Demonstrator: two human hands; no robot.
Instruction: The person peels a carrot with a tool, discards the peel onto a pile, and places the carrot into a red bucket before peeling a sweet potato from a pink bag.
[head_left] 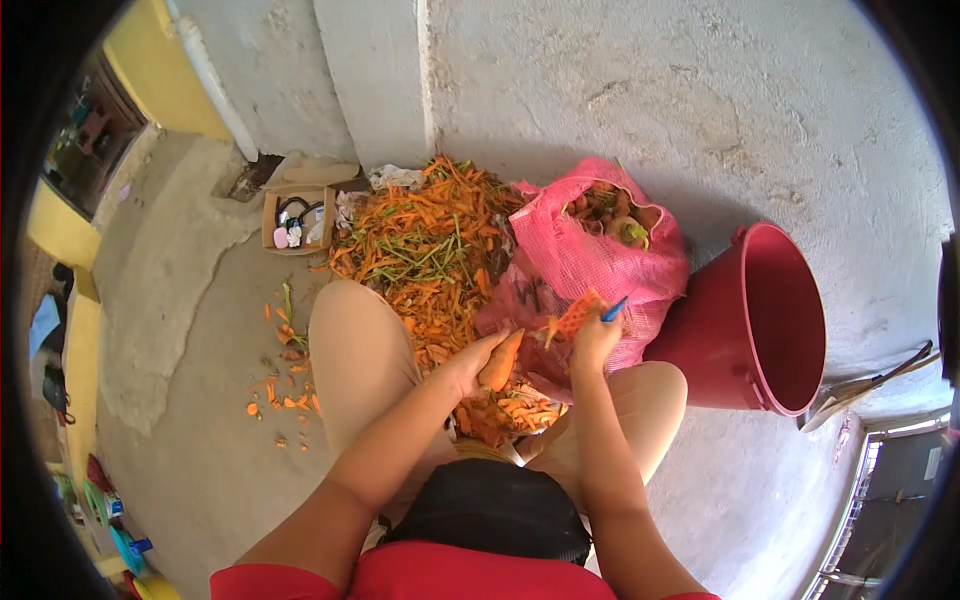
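Note:
A partly peeled carrot is gripped in my left hand, its tip pointing up and away from me. My right hand is closed round a blue-handled peeler; its blade is hard to make out. Orange, blurred material, perhaps peel, shows just left of that fist. The two hands are apart, above and between my knees. Beneath and beyond them spreads a large heap of carrot peelings, with green stalks mixed in.
A pink mesh sack with unpeeled carrots in its mouth leans by the wall. Right of it, a red bucket lies tilted. A cardboard box of small items sits left of the heap. Loose carrot scraps litter the floor.

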